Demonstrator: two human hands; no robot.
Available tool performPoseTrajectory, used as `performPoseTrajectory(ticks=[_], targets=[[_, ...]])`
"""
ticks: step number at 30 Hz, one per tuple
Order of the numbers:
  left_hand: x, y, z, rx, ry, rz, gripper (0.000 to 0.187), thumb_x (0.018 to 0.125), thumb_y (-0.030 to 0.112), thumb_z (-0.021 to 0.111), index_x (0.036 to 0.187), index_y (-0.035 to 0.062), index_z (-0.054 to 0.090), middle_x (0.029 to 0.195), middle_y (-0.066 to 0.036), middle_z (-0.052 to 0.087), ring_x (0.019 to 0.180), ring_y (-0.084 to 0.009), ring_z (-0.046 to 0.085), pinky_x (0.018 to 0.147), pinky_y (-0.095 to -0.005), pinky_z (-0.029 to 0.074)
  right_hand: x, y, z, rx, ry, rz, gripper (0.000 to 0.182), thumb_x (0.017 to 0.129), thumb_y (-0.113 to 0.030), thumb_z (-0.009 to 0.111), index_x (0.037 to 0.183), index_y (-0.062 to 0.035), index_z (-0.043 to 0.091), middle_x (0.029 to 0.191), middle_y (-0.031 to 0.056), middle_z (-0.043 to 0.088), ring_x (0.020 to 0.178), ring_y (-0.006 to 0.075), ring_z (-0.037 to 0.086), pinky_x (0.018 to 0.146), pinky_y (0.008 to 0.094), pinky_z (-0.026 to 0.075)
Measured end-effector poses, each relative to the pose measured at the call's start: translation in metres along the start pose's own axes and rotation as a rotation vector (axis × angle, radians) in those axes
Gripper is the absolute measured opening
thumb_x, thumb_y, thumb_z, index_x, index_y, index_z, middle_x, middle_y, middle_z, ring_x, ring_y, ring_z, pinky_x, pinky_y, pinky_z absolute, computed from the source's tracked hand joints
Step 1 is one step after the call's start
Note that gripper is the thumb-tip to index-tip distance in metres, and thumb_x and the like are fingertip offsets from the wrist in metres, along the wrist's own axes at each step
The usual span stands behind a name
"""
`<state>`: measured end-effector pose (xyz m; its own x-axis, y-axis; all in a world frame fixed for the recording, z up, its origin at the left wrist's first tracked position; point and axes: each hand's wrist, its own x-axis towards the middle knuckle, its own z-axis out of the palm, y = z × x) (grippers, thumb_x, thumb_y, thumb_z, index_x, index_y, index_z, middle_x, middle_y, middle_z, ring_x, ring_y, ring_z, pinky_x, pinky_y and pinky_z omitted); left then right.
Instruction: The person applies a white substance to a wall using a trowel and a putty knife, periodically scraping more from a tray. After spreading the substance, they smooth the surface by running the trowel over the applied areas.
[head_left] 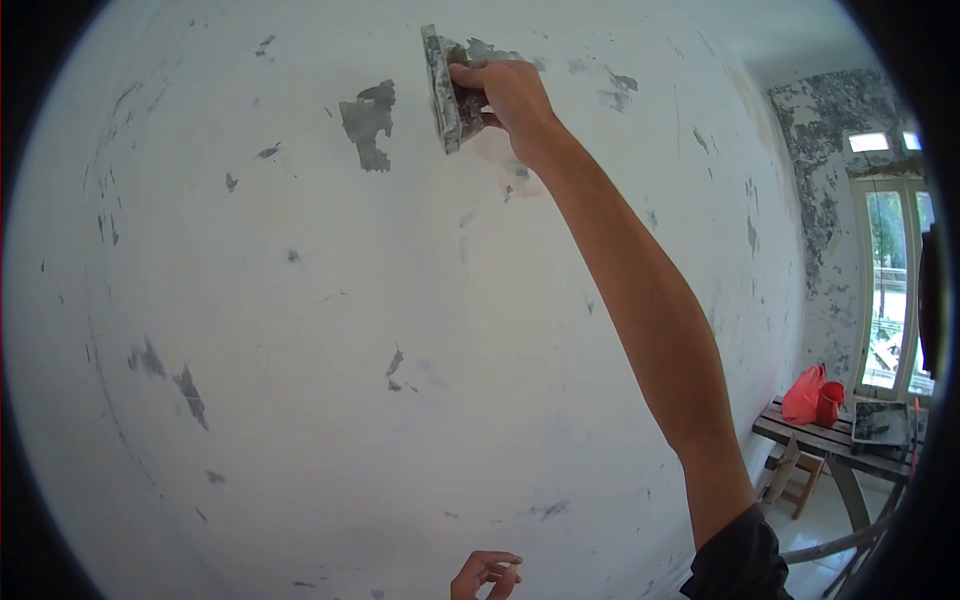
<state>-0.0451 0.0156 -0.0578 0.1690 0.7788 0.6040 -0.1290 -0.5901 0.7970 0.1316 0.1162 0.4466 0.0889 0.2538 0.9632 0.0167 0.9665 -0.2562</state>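
Note:
High on the white wall [400, 260], my right hand [515, 100] is wrapped round the handle of a plaster-smeared plastering trowel [440, 95]. Its flat plate appears nearly edge-on, held upright at the wall; whether the whole face touches cannot be made out. A large bare grey patch [370, 125] lies just left of the trowel, and a beige patch [510, 165] shows below my right hand. At the bottom edge of the view, my left hand [485, 575] is partly visible with loosely bent fingers apart and nothing seen in them.
Smaller grey scuffs, such as a dark mark [190, 395], dot the wall. At the right, a slatted wooden bench [815, 432] bears a red plastic bag [803, 395], a red container [830, 403] and a dark flat tray [880, 423]. Behind it stands a window [885, 290].

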Motion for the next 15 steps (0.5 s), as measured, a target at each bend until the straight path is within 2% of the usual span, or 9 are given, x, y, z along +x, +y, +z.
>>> performPoseTrajectory(ticks=[1,2,3,4,8,11,13,14,15], targets=[[-0.003,-0.002,-0.001,0.002,0.004,-0.023,0.015,0.104,0.011,0.060,0.116,0.0021,0.062,0.108,-0.009,0.069,0.085,-0.0147,0.064,0.078,-0.0321,0.053,0.001,-0.005,-0.013,0.225,0.036,0.030,0.021,0.094,-0.015,0.064,0.099,0.0034,0.070,0.089,0.0105,0.068,0.083,0.0211,0.064,0.076,0.0367,0.053],[-0.006,-0.003,-0.003,-0.001,0.009,-0.021,0.015,0.104,0.011,0.060,0.116,0.0021,0.062,0.108,-0.009,0.069,0.085,-0.0147,0.064,0.078,-0.0321,0.053,0.001,-0.008,-0.028,0.393,0.032,0.054,0.027,0.098,-0.012,0.049,0.107,0.0064,0.067,0.100,0.0125,0.068,0.089,0.0208,0.064,0.083,0.0370,0.055],[-0.008,-0.005,-0.006,-0.017,0.012,-0.025,0.016,0.104,0.012,0.060,0.116,0.0022,0.062,0.108,-0.009,0.069,0.084,-0.0148,0.064,0.078,-0.0320,0.053,0.004,-0.007,-0.046,0.484,0.028,0.127,0.036,0.098,-0.008,0.036,0.116,0.0085,0.062,0.109,0.0151,0.067,0.095,0.0228,0.065,0.091,0.0401,0.056],[-0.009,-0.006,-0.008,-0.036,0.015,-0.026,0.016,0.104,0.013,0.060,0.116,0.0022,0.062,0.108,-0.008,0.069,0.084,-0.0149,0.064,0.078,-0.0320,0.053,-0.006,-0.012,-0.057,0.538,0.027,0.151,0.039,0.097,-0.008,0.033,0.119,0.0110,0.059,0.114,0.0164,0.065,0.100,0.0254,0.065,0.096,0.0436,0.056],[-0.013,-0.008,-0.012,-0.066,0.034,-0.045,0.016,0.104,0.013,0.060,0.115,0.0023,0.062,0.108,-0.009,0.069,0.082,-0.0149,0.063,0.078,-0.0325,0.053,-0.013,0.015,-0.088,0.598,0.106,0.216,0.040,0.096,-0.007,0.032,0.122,0.0116,0.057,0.112,0.0167,0.065,0.102,0.0257,0.065,0.098,0.0436,0.056],[-0.014,-0.002,-0.005,-0.033,0.048,-0.038,0.016,0.104,0.013,0.060,0.115,0.0024,0.062,0.108,-0.009,0.069,0.083,-0.0150,0.063,0.078,-0.0324,0.052,-0.017,0.021,-0.091,0.533,0.173,0.236,0.038,0.099,-0.013,0.039,0.122,0.0094,0.060,0.119,0.0170,0.065,0.110,0.0239,0.064,0.098,0.0402,0.056],[-0.016,-0.003,-0.004,-0.037,0.043,-0.033,0.016,0.104,0.013,0.060,0.116,0.0025,0.062,0.109,-0.009,0.069,0.083,-0.0149,0.063,0.078,-0.0324,0.052,-0.006,0.020,-0.088,0.079,0.346,0.156,0.031,0.097,-0.017,0.054,0.112,0.0051,0.069,0.101,0.0121,0.069,0.097,0.0179,0.066,0.091,0.0357,0.055],[-0.016,-0.004,-0.004,-0.041,0.032,-0.031,0.017,0.104,0.014,0.060,0.116,0.0026,0.061,0.110,-0.009,0.069,0.083,-0.0148,0.063,0.078,-0.0324,0.052,0.003,0.019,-0.086,0.085,0.342,0.154,0.031,0.097,-0.017,0.054,0.112,0.0051,0.069,0.101,0.0121,0.069,0.097,0.0179,0.066,0.091,0.0357,0.055],[-0.016,-0.007,-0.005,-0.039,0.037,-0.027,0.017,0.104,0.014,0.060,0.116,0.0026,0.061,0.110,-0.009,0.069,0.083,-0.0148,0.063,0.078,-0.0324,0.052,0.016,0.018,-0.083,-0.062,0.358,0.095,0.029,0.093,-0.020,0.062,0.107,0.0032,0.072,0.094,0.0101,0.069,0.091,0.0167,0.066,0.087,0.0347,0.055]])
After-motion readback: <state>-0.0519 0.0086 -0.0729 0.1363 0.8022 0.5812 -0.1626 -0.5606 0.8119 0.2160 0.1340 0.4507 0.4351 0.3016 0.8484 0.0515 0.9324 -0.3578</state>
